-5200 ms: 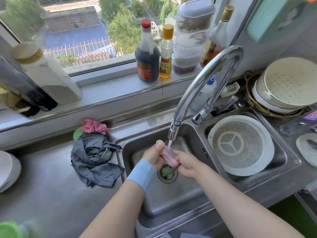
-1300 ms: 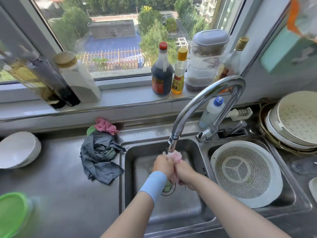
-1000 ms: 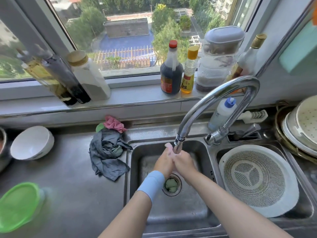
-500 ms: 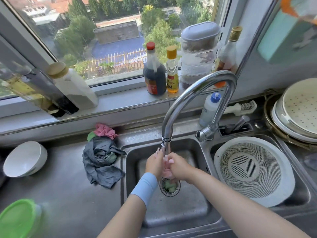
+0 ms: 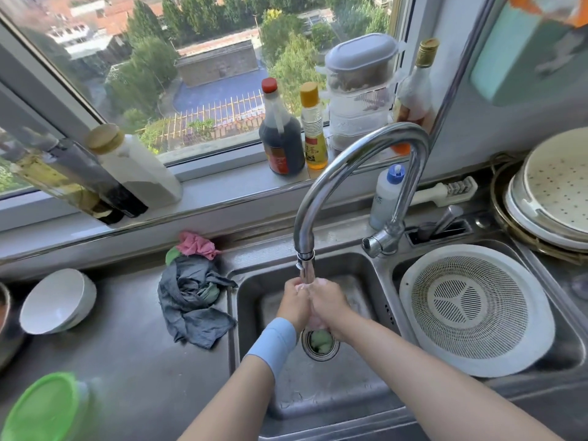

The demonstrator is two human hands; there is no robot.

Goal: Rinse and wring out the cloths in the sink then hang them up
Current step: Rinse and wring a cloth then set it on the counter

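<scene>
While water runs from curved chrome tap (image 5: pixel 356 148), entry: small pink cloth (image 5: pixel 315 321), bunched between 2 hands above drain of left steel sink basin (image 5: pixel 254 300). Grip: left hand (image 5: pixel 294 305) and right hand (image 5: pixel 331 302) both clenched round cloth. Method advised: hold bundle in stream, knead, turn, squeeze till runoff looks clear; wring low in basin. Pending: crumpled grey cloth (image 5: pixel 191 300), pink rag (image 5: pixel 195 245), heaped on steel worktop (image 5: pixel 127 345) beside basin.

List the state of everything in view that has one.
faucet: running.
held cloth: pink, bunched between both hands under the stream.
left hand: gripping the held cloth.
right hand: gripping the held cloth.
grey cloth: crumpled on the counter, not hung.
colander: lying in the right basin.
</scene>
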